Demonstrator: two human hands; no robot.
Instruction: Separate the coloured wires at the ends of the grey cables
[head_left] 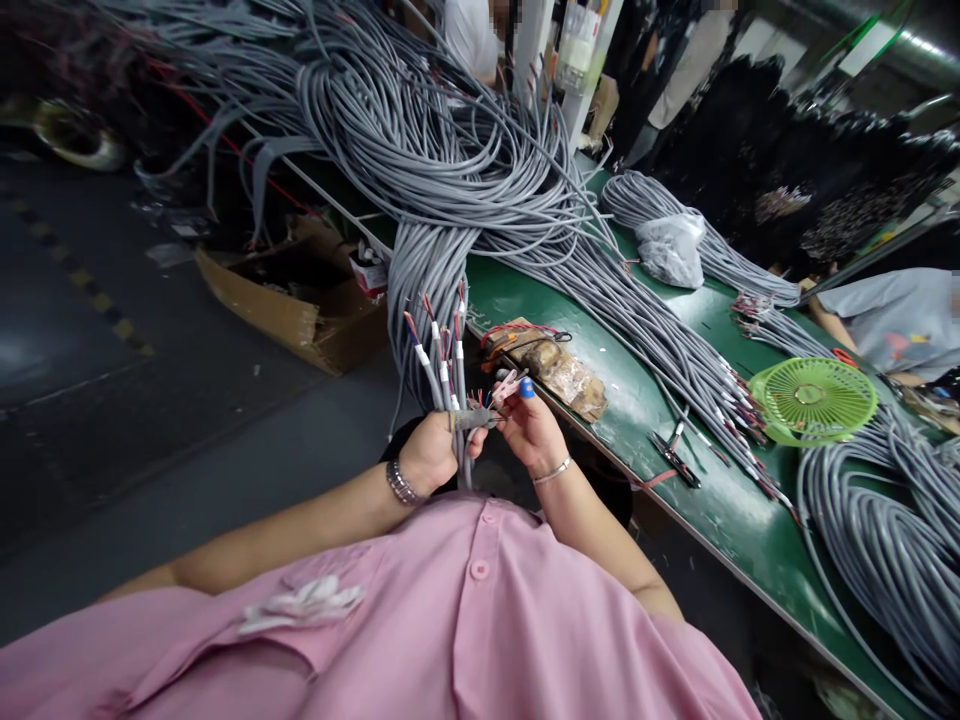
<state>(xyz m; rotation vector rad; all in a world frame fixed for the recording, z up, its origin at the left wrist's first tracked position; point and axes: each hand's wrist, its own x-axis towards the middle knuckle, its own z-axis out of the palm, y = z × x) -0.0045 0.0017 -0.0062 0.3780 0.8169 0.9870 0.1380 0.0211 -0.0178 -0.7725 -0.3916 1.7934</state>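
Note:
My left hand (431,450) is closed around a bunch of grey cables (442,370) whose stripped ends, with red and blue wires showing, stick up above the fist. My right hand (529,425) is right beside it, fingers pinched on one cable end (480,418) that lies across between the two hands. A blue cap covers one right fingertip (526,387). Both wrists wear bracelets. The held cables hang down from a large grey cable heap (420,150) that spills over the edge of the green table (645,400).
On the table lie a worn brown block (562,372), black pliers (675,460), a green fan (814,400), a plastic bag (671,250) and more cable coils (885,540). An open cardboard box (300,300) sits on the floor at left. Other people are at the far side and right.

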